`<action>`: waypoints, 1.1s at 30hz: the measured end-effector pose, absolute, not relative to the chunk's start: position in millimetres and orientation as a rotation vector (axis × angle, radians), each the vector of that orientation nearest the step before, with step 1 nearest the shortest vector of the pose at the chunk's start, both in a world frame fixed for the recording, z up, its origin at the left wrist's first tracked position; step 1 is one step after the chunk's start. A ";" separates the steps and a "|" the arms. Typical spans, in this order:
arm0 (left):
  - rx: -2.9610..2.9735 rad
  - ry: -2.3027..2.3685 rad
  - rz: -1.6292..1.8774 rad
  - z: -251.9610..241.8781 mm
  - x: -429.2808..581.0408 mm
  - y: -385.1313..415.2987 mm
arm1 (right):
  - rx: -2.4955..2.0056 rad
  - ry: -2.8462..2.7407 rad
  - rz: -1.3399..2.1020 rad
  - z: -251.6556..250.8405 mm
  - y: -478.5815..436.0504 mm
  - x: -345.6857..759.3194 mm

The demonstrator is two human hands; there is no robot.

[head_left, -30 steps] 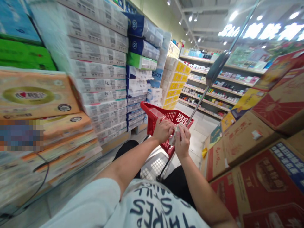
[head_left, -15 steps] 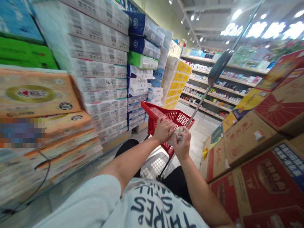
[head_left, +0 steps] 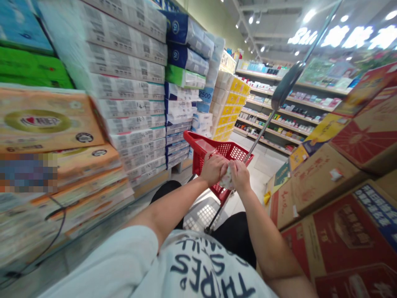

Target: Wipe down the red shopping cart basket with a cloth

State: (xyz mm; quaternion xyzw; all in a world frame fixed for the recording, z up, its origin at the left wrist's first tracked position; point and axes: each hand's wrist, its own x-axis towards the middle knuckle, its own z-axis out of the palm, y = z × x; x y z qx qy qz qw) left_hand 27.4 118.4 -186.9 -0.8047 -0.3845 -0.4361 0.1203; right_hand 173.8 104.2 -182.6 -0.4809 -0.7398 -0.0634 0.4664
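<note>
- Left hand (head_left: 214, 169), yours: fingers curled closed over the handle (head_left: 205, 146) of the cart, fingertips close against the cloth.
- Right hand (head_left: 240, 176), yours: thumb and fingers bunched together, pinching the cloth just beside the left hand.
- Cloth (head_left: 226, 181), one, pale and crumpled: between your two hands, at the near end of the handle; its far side is hidden by your fingers.
- Shopping cart (head_left: 197, 162), one, red, perforated plastic basket: in front of your knees.
- Metal pole (head_left: 259, 137), one, slanting up and to the right beyond your right hand, with a dark grey oval fitting (head_left: 285, 87) along it.
- Tissue packs (head_left: 46, 120), orange: stacked at your left, near a tall stack of white-wrapped packs (head_left: 133, 87).
- Cardboard cartons (head_left: 322, 176), brown and red: piled at your right.
- Store shelves (head_left: 279, 111), several tiers of small boxed goods: beyond the cart.
</note>
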 end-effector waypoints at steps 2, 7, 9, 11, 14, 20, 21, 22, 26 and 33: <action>-2.353 -1.121 -1.265 -185.6 26.8 117.0 | -1.238 -1.847 -0.096 -176.9 109.9 174.9; -2.366 -1.122 -1.240 -184.6 24.0 114.7 | -0.992 -1.768 -0.263 -197.2 103.5 176.6; -2.365 -1.111 -1.246 -184.8 22.9 114.1 | -0.890 -1.759 -0.375 -211.7 97.9 178.4; -2.366 -1.104 -1.256 -184.9 22.3 113.7 | -0.848 -1.791 -0.426 -218.7 94.6 180.6; -2.366 -1.102 -1.269 -184.7 22.2 113.5 | -0.884 -1.814 -0.386 -208.0 95.1 181.7; -2.357 -1.094 -1.279 -184.9 23.2 113.0 | -1.193 -1.765 -0.180 -183.5 99.5 173.3; -2.357 -1.096 -1.277 -185.1 23.2 112.8 | -1.145 -1.760 -0.217 -188.3 98.6 172.5; -2.358 -1.097 -1.276 -185.4 23.2 112.6 | -1.079 -1.748 -0.270 -194.7 97.4 172.2; -2.365 -1.108 -1.280 -187.0 22.9 112.2 | -0.923 -1.718 -0.391 -211.1 93.3 173.5; -2.370 -1.116 -1.280 -187.7 22.6 112.6 | -1.070 -1.776 -0.219 -191.4 95.5 172.5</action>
